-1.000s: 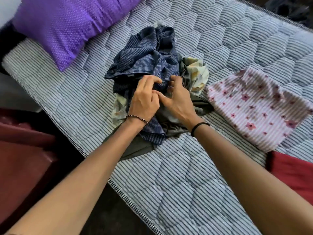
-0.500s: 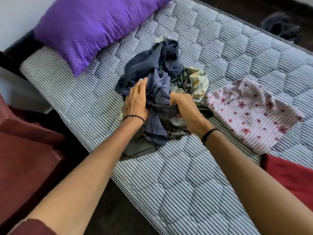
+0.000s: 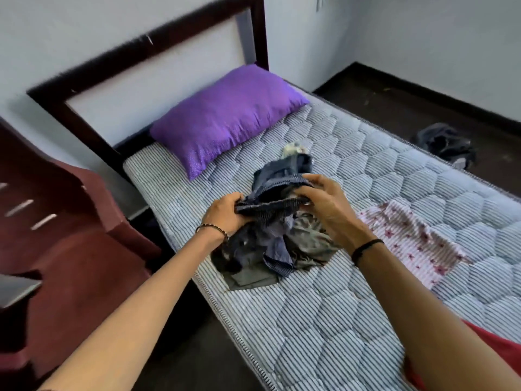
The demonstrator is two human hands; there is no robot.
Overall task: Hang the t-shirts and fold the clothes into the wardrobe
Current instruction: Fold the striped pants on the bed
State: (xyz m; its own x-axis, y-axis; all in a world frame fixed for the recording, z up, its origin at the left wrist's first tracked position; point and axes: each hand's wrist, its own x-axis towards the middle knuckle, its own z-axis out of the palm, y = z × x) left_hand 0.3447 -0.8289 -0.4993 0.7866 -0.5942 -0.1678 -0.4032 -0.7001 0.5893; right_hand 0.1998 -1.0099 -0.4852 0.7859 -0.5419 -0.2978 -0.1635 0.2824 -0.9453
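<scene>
A dark blue striped shirt (image 3: 277, 193) is bunched up and raised off a pile on the striped mattress (image 3: 324, 320). My left hand (image 3: 225, 214) grips its near left edge and my right hand (image 3: 324, 200) grips its right edge. Under it lie a grey-green garment (image 3: 307, 244) and a pale patterned cloth (image 3: 294, 149) that peeks out behind. A pink floral cloth (image 3: 408, 241) lies flat to the right. A red garment (image 3: 504, 351) shows at the lower right edge.
A purple pillow (image 3: 225, 117) rests at the head of the bed against the dark headboard (image 3: 158, 52). A maroon cabinet (image 3: 64, 249) with handles stands to the left. Dark clothing (image 3: 445, 145) lies on the floor beyond the bed.
Both hands have closed on the blue striped shirt and lifted it off the pile. My view has tilted up, now showing the headboard, walls and floor.
</scene>
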